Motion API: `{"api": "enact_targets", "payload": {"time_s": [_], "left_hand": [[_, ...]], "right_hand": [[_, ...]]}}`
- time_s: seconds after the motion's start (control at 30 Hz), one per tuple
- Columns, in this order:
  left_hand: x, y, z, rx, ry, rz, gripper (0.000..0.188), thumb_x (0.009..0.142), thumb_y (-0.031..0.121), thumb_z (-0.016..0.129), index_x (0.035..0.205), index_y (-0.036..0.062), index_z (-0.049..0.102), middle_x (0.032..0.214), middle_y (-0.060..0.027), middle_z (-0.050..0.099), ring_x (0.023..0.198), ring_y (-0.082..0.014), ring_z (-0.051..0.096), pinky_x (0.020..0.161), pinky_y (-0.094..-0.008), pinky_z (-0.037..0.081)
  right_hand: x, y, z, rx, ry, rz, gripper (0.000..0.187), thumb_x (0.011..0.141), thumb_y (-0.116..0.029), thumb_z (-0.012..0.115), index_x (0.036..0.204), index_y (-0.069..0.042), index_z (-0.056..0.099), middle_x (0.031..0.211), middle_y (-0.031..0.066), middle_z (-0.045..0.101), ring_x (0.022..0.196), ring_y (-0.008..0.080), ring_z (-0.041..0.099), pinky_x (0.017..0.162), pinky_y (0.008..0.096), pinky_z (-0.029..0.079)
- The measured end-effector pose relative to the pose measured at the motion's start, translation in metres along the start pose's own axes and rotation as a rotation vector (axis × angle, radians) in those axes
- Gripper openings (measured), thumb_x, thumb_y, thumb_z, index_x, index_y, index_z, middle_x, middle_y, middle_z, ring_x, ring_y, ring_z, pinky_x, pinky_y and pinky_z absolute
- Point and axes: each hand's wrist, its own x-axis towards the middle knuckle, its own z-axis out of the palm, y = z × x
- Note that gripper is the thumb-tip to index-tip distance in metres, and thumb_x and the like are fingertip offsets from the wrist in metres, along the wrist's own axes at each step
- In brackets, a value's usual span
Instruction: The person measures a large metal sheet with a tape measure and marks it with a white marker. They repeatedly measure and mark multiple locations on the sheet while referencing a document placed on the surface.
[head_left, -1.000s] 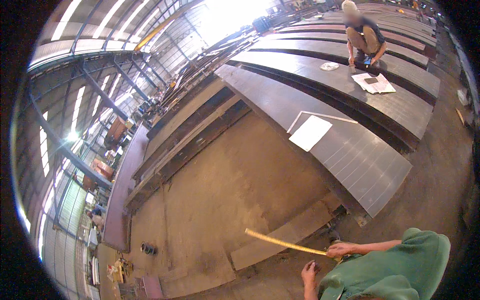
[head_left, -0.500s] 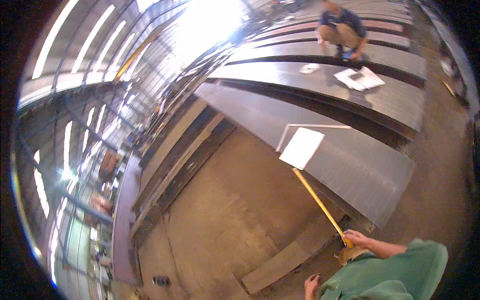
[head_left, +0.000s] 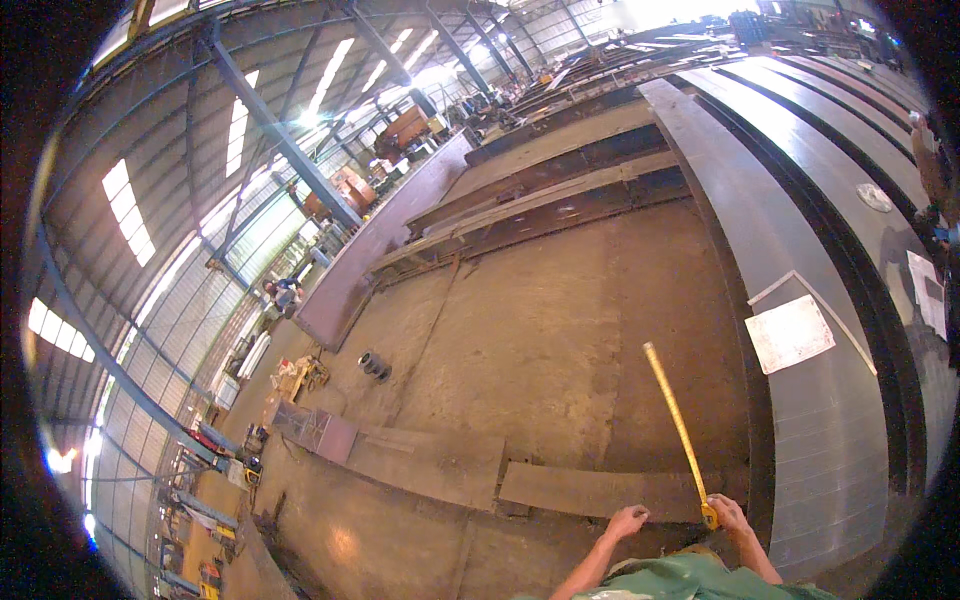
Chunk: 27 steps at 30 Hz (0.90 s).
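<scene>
Grasping the case [head_left: 710, 515] of a yellow tape measure [head_left: 681, 437], the right hand [head_left: 731, 512] has its fingers round the near end. The left hand [head_left: 628, 521] sits to the left, apart from the case; nothing shows in it, though how tightly its bent fingers close I cannot tell. From the grip the blade [head_left: 665, 392] runs away from the person, its long axis leaning slightly left, so the free end lies well apart from both hands, over the brown floor [head_left: 530, 330]. To its right, roughly alongside, lies a grey steel beam [head_left: 830, 450], bearing a white sheet [head_left: 790, 335] about level with the tip
</scene>
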Motion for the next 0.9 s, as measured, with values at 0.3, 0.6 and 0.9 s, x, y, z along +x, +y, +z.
{"api": "enact_targets", "payload": {"time_s": [0.3,0.6,0.9], "left_hand": [[-0.043,-0.100,0.050,-0.292,-0.169,-0.332,0.034,0.088,0.036,0.062,0.115,0.0176,0.073,0.094,-0.0071,0.074,0.079,-0.0158,0.070,0.068,-0.0340,0.055],[-0.074,-0.174,0.040,-0.193,-0.149,-0.442,0.038,0.080,0.037,0.065,0.110,0.0159,0.075,0.105,-0.0088,0.074,0.095,-0.0245,0.070,0.086,-0.0367,0.054],[-0.158,-0.257,0.044,-0.342,-0.079,-0.452,0.031,0.079,0.031,0.067,0.103,0.0134,0.077,0.096,-0.0095,0.076,0.085,-0.0210,0.072,0.077,-0.0360,0.056]], "right_hand": [[-0.007,-0.022,-0.006,-0.317,0.042,-0.007,0.043,0.089,-0.037,0.067,0.115,-0.002,0.068,0.091,0.0059,0.069,0.077,0.0167,0.064,0.065,0.0335,0.052],[-0.041,0.035,0.053,-0.072,0.263,0.161,0.033,0.090,-0.036,0.062,0.101,-0.006,0.068,0.081,0.0029,0.063,0.069,0.0181,0.061,0.062,0.0329,0.049],[-0.079,0.087,0.131,0.007,0.258,0.129,0.030,0.092,-0.039,0.059,0.096,-0.010,0.066,0.079,0.0032,0.060,0.062,0.0169,0.059,0.051,0.0320,0.046]]}}
